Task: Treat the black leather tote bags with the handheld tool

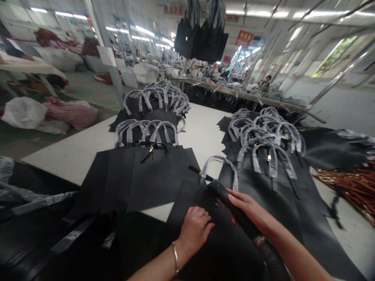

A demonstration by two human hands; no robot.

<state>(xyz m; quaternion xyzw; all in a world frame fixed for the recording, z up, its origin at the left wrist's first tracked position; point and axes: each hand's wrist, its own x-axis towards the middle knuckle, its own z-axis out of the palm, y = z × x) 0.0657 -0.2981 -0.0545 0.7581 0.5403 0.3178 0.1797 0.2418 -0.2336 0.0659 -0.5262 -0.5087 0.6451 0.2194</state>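
Note:
My right hand (244, 208) is wrapped around a black vacuum-type nozzle (231, 205), whose ribbed hose (272, 253) runs down toward the bottom edge. Its flat tip is over the upper part of a black handbag (187, 199), just below the bag's plastic-wrapped handle (219, 159). A dark strap with gold hardware (200, 172) sticks out beside that handle. Lower on the same bag rests my left hand (195, 226), fingers curled in; whatever they may grip is hidden. A bracelet (175, 257) circles the left wrist.
Overlapping black bags with wrapped handles lie left (146, 171) and right (278, 179) on a white table (202, 128). More bags (29, 230) sit at lower left. Brown straps (348, 187) are piled at right. Black bags (199, 41) hang overhead; a metal post (108, 58) stands behind the table.

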